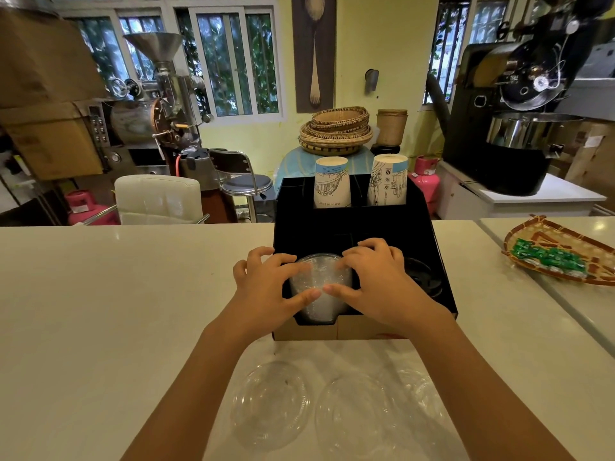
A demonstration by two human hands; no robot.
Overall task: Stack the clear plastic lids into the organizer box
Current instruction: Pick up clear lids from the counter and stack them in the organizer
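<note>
A black organizer box (429, 234) stands on the white counter. Its front left compartment holds a stack of clear plastic lids (321, 274). My left hand (269, 287) and my right hand (376, 281) both rest on that stack, fingers spread over its top and sides. On the counter in front of the box lie three loose clear lids: one on the left (271, 404), one in the middle (356, 417), one on the right (421, 394), partly behind my right forearm.
Two stacks of paper cups (332, 183) (387, 179) stand in the box's back compartments. Dark lids (424, 277) fill its front right slot. A woven tray with green packets (562, 257) lies on the counter at the right. Chairs and roasting machines stand beyond the counter.
</note>
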